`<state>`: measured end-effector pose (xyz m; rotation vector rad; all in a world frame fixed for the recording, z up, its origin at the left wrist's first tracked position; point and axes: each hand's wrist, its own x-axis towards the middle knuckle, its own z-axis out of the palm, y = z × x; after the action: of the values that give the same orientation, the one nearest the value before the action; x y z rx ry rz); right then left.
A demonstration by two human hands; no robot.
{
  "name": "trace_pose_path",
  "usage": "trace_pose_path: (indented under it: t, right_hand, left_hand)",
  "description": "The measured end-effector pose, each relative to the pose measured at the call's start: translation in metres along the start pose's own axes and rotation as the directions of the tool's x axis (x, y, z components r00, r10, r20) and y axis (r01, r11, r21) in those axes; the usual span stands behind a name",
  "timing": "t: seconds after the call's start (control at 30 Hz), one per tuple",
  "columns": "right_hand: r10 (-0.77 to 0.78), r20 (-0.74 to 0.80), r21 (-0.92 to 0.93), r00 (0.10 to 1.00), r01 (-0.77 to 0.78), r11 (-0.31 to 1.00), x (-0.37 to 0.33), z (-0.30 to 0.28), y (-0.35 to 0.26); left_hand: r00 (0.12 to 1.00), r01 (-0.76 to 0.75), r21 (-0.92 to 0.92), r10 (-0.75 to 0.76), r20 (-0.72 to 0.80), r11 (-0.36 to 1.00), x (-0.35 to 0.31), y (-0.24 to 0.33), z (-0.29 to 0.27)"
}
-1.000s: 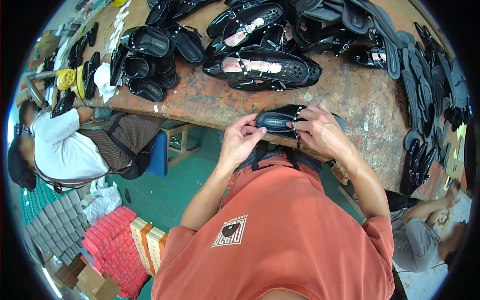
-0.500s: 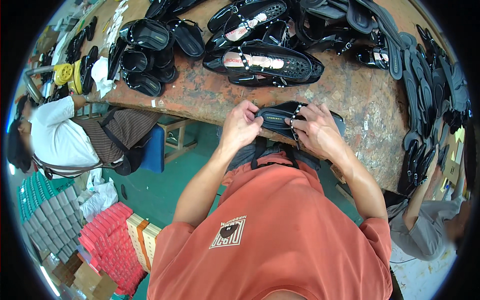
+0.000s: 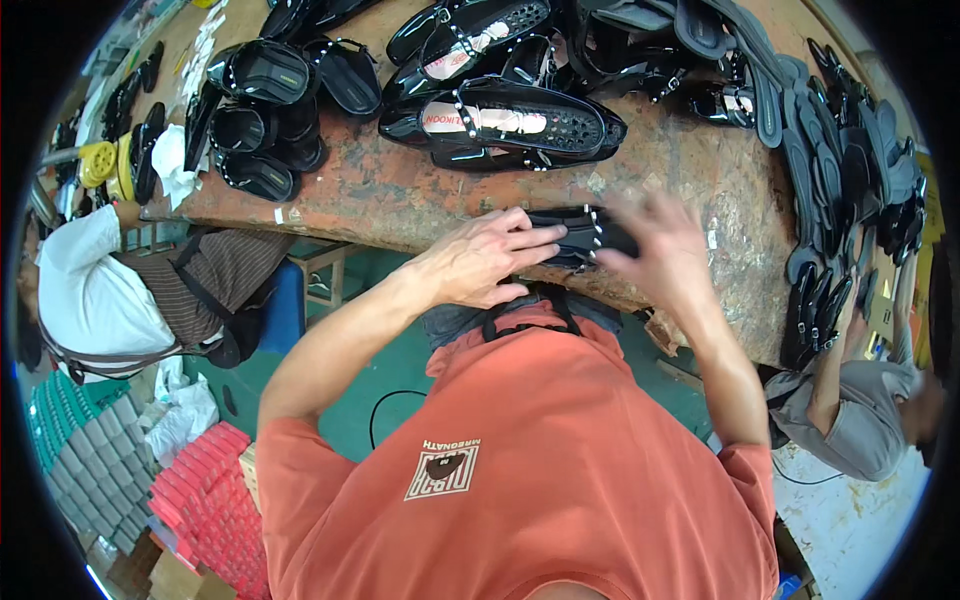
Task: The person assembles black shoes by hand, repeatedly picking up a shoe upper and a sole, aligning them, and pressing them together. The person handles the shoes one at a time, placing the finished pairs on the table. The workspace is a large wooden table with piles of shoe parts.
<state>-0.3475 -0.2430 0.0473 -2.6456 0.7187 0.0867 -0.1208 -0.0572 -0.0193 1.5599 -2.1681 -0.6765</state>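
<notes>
The left hand (image 3: 485, 258) lies palm down with its fingers stretched across the left end of the black studded-strap shoe (image 3: 572, 232), its thumb low on the near side; whether it grips or only presses cannot be told. The right hand (image 3: 665, 250) is open, fingers spread and blurred, at the right end of the shoe; whether it touches cannot be told. The shoe sits between the two hands, at the near edge of the worn wooden workbench (image 3: 720, 200), and the hands hide both its ends, leaving the middle with the studded strap in sight.

Just beyond the shoe, on the side away from the person, lie black patent strap shoes (image 3: 575, 128) with perforated insides and pale pink inserts. Beyond it to the left stands a cluster of black open-backed shoes (image 3: 262, 78), and farther left are crumpled white paper (image 3: 175, 172) and a yellow reel (image 3: 97, 163). Well to the right of the shoe, dark grey insoles (image 3: 800, 185) are heaped along the bench, with more black buckled shoes (image 3: 803, 318) nearer the person. A co-worker in a white top (image 3: 90, 265) sits well left of the shoe; another in a grey top (image 3: 855, 415) is to its right.
</notes>
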Motion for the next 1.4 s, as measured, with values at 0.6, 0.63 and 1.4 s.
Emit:
trace_pose_path:
  t: [0.6,0.63,1.4]
  right_hand:
    - [-0.129,-0.329,-0.261,0.935,0.042,0.964,-0.018,0.075,-0.013]
    - [-0.012,-0.276,-0.215,0.961,-0.05,0.975,-0.017,0.077,-0.008]
    - [-0.096,-0.108,0.263,0.99,0.122,0.957,-0.005,0.053,0.079]
  left_hand:
    - [0.978,0.0,0.342,-0.071,0.197,0.94,0.052,0.023,0.016]
    - [0.983,-0.031,0.333,-0.032,0.18,0.942,0.047,0.022,0.011]
    - [0.992,0.023,0.049,-0.029,0.125,0.999,0.119,0.045,0.035]
